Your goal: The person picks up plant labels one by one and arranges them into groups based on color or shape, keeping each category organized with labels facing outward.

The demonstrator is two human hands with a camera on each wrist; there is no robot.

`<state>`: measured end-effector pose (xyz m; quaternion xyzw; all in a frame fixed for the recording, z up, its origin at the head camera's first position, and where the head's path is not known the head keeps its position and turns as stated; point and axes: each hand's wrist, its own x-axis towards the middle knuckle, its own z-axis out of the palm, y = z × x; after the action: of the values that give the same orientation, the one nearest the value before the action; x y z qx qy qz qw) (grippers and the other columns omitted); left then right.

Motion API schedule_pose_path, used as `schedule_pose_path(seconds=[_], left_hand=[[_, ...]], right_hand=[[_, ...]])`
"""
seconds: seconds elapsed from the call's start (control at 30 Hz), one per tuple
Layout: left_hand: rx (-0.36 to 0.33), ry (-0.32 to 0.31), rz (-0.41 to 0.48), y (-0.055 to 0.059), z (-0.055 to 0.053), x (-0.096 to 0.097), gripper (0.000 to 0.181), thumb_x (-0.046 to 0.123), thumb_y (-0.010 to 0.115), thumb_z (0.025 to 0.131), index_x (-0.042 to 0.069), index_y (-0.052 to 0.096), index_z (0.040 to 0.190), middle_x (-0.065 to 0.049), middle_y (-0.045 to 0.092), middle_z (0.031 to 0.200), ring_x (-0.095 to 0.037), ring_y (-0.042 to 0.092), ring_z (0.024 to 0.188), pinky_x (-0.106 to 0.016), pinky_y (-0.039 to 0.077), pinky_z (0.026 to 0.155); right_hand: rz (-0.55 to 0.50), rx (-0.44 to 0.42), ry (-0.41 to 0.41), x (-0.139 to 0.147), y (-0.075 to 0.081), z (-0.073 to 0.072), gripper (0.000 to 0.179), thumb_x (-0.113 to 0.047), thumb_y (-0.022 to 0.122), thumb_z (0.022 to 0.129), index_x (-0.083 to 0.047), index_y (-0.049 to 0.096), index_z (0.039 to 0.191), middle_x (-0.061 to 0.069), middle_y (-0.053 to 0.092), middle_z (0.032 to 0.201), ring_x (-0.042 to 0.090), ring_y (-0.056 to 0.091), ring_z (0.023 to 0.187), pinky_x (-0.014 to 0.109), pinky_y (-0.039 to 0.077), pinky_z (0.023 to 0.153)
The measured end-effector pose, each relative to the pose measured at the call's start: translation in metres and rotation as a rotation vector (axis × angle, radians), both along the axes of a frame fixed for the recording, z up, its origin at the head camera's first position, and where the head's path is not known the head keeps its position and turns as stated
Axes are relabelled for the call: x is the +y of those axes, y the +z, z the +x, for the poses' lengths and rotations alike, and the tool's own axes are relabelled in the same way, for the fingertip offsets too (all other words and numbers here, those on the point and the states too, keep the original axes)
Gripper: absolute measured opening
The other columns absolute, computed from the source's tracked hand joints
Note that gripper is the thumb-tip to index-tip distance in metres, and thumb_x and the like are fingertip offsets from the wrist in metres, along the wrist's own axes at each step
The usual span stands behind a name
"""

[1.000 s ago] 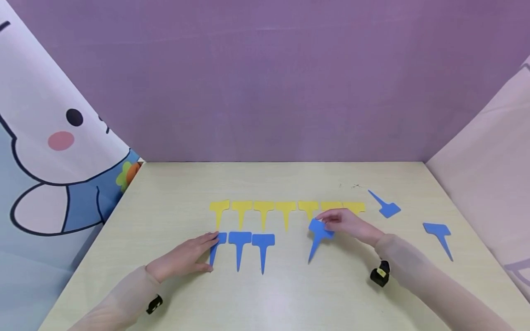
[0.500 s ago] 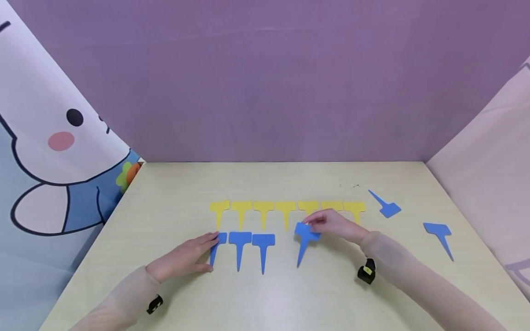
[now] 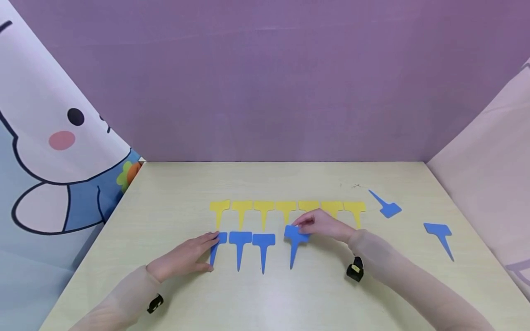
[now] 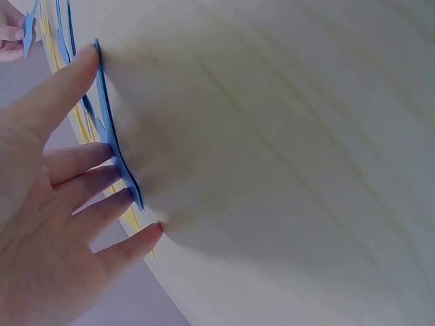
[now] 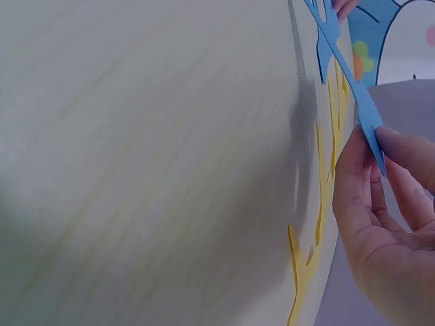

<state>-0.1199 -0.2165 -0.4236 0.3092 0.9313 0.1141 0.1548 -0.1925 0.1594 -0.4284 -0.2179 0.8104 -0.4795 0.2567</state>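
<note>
In the head view my right hand (image 3: 320, 224) pinches a blue T-shaped plant label (image 3: 295, 235) by the right end of its head, stem pointing toward me. The right wrist view shows this label (image 5: 367, 112) between thumb and fingers, raised off the table. My left hand (image 3: 182, 259) rests with fairly straight fingers on the leftmost blue plant label (image 3: 221, 239); its thumb touches near the stem's tip. Two more blue labels, one (image 3: 240, 238) beside it and another (image 3: 263, 240) farther right, lie in the same row. The left fingers partly hide the first label.
Behind the blue row runs a line of several yellow plant labels (image 3: 263, 207), partly covered by my right hand. Two loose blue labels lie at the right, one (image 3: 390, 210) farther back and one (image 3: 439, 230) nearer the edge. A purple backdrop (image 3: 281, 92) stands behind the table (image 3: 273, 303).
My right hand has carried its blue plant label leftward, closer to the blue row, and the label has turned more upright. The left hand has stayed in place.
</note>
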Motion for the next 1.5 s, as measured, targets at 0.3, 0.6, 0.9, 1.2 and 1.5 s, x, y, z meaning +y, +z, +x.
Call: schedule_pose_path(seconds=[0.3,0.6,0.9,1.2,1.5], left_hand=[[0.004,-0.001,-0.001,-0.001,0.0,0.0,0.072,0.035,0.064,0.079,-0.006,0.036,0.131,-0.02,0.03,0.139,-0.035,0.03,0.126,-0.047,0.03,0.099],[0.018,-0.009,0.011,0.001,0.0,0.0,0.073,0.037,0.064,0.078,-0.006,0.037,0.131,-0.02,0.032,0.138,-0.036,0.031,0.125,-0.048,0.032,0.097],[0.011,-0.001,0.007,0.001,0.0,0.0,0.072,0.034,0.065,0.078,-0.006,0.037,0.131,-0.02,0.031,0.139,-0.035,0.03,0.126,-0.048,0.03,0.099],[0.01,-0.008,0.013,0.001,0.0,0.0,0.072,0.034,0.065,0.078,-0.007,0.037,0.13,-0.021,0.031,0.138,-0.036,0.03,0.125,-0.048,0.031,0.098],[-0.004,0.002,-0.008,-0.002,0.0,-0.001,0.073,0.036,0.063,0.079,-0.005,0.035,0.132,-0.02,0.03,0.139,-0.034,0.03,0.126,-0.046,0.031,0.099]], right_hand=[[0.015,0.048,0.027,-0.011,-0.008,-0.005,0.02,-0.008,0.062,0.082,-0.003,0.066,0.1,0.006,0.066,0.093,0.011,0.057,0.079,0.023,0.048,0.073],[0.078,0.115,0.045,-0.021,-0.006,-0.003,0.017,-0.004,0.064,0.079,-0.002,0.067,0.096,0.002,0.064,0.082,0.011,0.055,0.073,0.022,0.048,0.067],[0.134,0.128,0.024,-0.026,-0.008,-0.001,0.016,-0.006,0.065,0.079,-0.006,0.069,0.094,-0.001,0.064,0.081,0.011,0.055,0.072,0.024,0.048,0.067],[0.122,0.146,0.046,-0.027,-0.011,0.0,0.014,-0.004,0.064,0.079,-0.005,0.069,0.092,0.001,0.065,0.084,0.01,0.055,0.073,0.022,0.048,0.067],[0.17,0.196,0.068,-0.03,-0.009,0.004,0.014,-0.004,0.063,0.08,-0.002,0.068,0.092,0.003,0.064,0.085,0.01,0.052,0.072,0.02,0.046,0.065]])
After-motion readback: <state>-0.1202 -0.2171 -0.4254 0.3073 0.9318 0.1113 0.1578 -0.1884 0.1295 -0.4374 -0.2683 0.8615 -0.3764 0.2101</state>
